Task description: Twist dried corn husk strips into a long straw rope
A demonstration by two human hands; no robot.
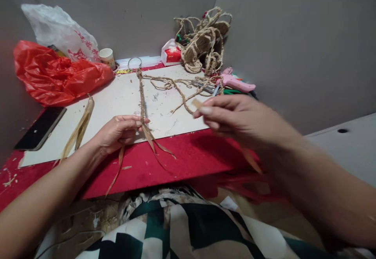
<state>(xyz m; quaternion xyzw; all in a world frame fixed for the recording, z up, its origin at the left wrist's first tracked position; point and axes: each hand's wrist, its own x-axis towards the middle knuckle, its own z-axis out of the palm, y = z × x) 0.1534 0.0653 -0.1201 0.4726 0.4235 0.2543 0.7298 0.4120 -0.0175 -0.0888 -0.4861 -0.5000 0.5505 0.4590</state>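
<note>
My left hand [120, 131] pinches the lower end of a braided cord [142, 98] of dried, tan husk-like fibre. Several loose fibre ends [151, 138] fan out below its fingertips. At its far end the cord meets a thin metal ring [134, 64]. To the right and above the table, my right hand [237, 116] is closed, with a flat tan strip [196, 103] of similar fibre between thumb and forefinger. A narrow fibre tail [252, 161] shows below that hand. More dried fibre [84, 120] lies left of my left hand.
A white board [173, 124] lies on red cloth [188, 153]. A phone [42, 127], red plastic bag [58, 75], white bag [63, 31] and paper cup [107, 57] stand left. Behind are tissues [171, 53], a braided-cord bundle [199, 47] and a pink glue gun [235, 82].
</note>
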